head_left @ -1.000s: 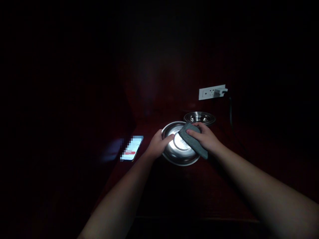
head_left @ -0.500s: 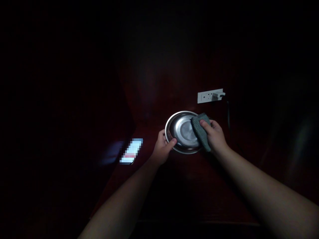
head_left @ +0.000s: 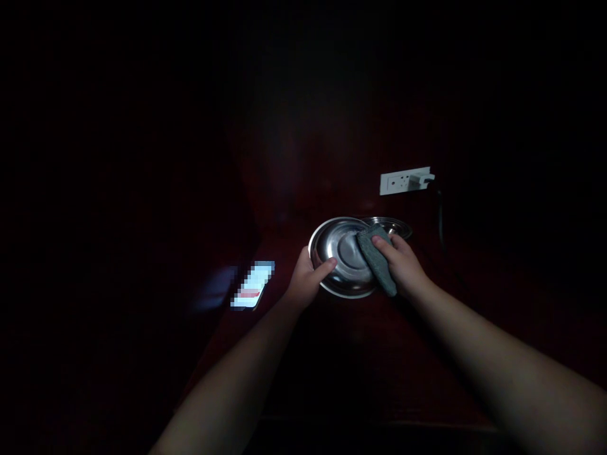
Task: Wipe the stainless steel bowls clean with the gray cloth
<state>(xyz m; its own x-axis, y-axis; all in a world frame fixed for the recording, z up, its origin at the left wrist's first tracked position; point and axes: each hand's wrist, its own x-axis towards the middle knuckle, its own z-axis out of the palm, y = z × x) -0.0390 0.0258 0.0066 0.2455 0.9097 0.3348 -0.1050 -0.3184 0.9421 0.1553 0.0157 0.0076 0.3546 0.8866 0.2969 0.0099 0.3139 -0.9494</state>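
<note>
A shiny metal bowl (head_left: 348,253) is tilted so that its inside faces me. My left hand (head_left: 306,278) is closed on its left rim, thumb over the inner wall and the other fingers hidden behind. My right hand (head_left: 405,262) grips a folded grey-green cloth (head_left: 377,259), which lies over the right rim of the bowl. Behind the bowl and the right hand, a round metal lid or dish (head_left: 391,224) shows in part on the dark red table (head_left: 332,360); which of the two I cannot tell.
A phone with a lit, blurred screen (head_left: 253,284) lies near the table's left edge. On the back wall a white socket plate (head_left: 393,182) holds a plug (head_left: 420,180) with a cord (head_left: 441,218) hanging down. Surroundings are very dark.
The bowl and both hands have shifted slightly left and down in view. The cloth has moved with the right hand along the right rim. The metal piece behind now shows more.
</note>
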